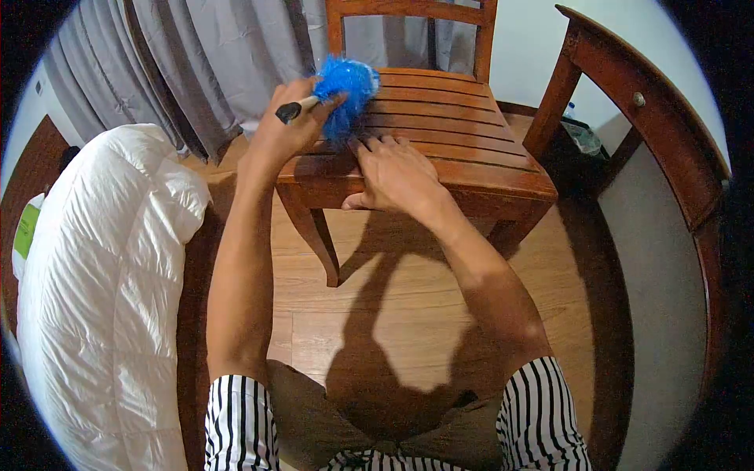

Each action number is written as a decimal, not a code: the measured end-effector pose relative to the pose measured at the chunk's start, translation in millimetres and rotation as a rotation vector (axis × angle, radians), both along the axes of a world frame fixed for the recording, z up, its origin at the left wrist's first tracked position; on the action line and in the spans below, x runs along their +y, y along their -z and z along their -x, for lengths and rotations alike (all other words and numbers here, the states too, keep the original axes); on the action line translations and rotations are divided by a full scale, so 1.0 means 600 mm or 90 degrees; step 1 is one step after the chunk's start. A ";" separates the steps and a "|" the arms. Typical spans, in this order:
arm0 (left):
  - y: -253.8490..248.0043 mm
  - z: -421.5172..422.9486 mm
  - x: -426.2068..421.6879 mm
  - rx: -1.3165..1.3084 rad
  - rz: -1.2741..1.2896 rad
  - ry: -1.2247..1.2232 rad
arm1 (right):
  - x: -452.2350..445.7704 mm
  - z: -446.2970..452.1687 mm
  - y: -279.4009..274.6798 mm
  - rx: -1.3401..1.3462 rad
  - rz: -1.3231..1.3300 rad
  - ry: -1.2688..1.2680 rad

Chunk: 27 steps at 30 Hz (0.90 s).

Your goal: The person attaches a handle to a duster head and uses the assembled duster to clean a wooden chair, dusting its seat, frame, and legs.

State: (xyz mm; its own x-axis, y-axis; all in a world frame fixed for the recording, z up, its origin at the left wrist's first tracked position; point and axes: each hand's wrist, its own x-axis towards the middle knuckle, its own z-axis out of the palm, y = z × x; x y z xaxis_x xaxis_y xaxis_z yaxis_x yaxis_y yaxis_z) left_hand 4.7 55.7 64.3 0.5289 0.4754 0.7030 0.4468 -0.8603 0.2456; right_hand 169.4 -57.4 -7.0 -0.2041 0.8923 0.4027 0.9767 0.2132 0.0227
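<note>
A wooden chair (pixel 463 153) with a slatted seat stands in front of me. My left hand (pixel 294 122) is wrapped round the light handle of a blue fluffy duster (pixel 343 94), whose bristles lie over the left part of the seat. To the right of the duster, my right hand (pixel 397 177) rests on the front edge of the seat with its fingers apart and nothing held. Its fingertips are close to the lower bristles.
A white quilt (pixel 102 290) lies at the left, with grey curtains (pixel 212 63) behind. Another wooden frame (pixel 628 94) rises at the right, near a dark bin-like object with plastic in it. Wooden floor (pixel 314 318) shows below the chair.
</note>
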 end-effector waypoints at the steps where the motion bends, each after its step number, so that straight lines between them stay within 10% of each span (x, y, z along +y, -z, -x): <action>1: 0.008 0.004 0.009 -0.010 -0.083 -0.016 | -0.001 0.002 -0.004 -0.003 0.010 -0.001; 6: -0.113 0.046 -0.075 0.058 0.233 -0.093 | -0.001 -0.001 0.000 0.023 -0.012 -0.014; 12: -0.140 0.061 -0.128 -0.227 0.167 -0.013 | 0.006 -0.005 0.017 -0.011 -0.074 -0.024; 17: -0.046 0.007 -0.025 0.055 0.132 -0.011 | -0.006 0.002 -0.002 0.005 0.005 0.005; 21: 0.071 -0.037 0.067 -0.034 -0.135 0.183 | -0.003 0.002 -0.015 -0.025 0.100 0.030; 27: -0.082 0.000 -0.065 0.113 0.181 0.074 | -0.007 -0.001 0.004 0.038 0.028 0.016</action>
State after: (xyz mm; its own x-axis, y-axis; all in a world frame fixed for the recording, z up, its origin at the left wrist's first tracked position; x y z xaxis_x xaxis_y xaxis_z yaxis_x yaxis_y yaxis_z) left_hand 4.6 16.6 113.4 0.6931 0.5688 0.4429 0.4075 -0.8159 0.4101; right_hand 170.0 -61.7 -9.5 -0.1578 0.9139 0.3740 0.9812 0.1877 -0.0446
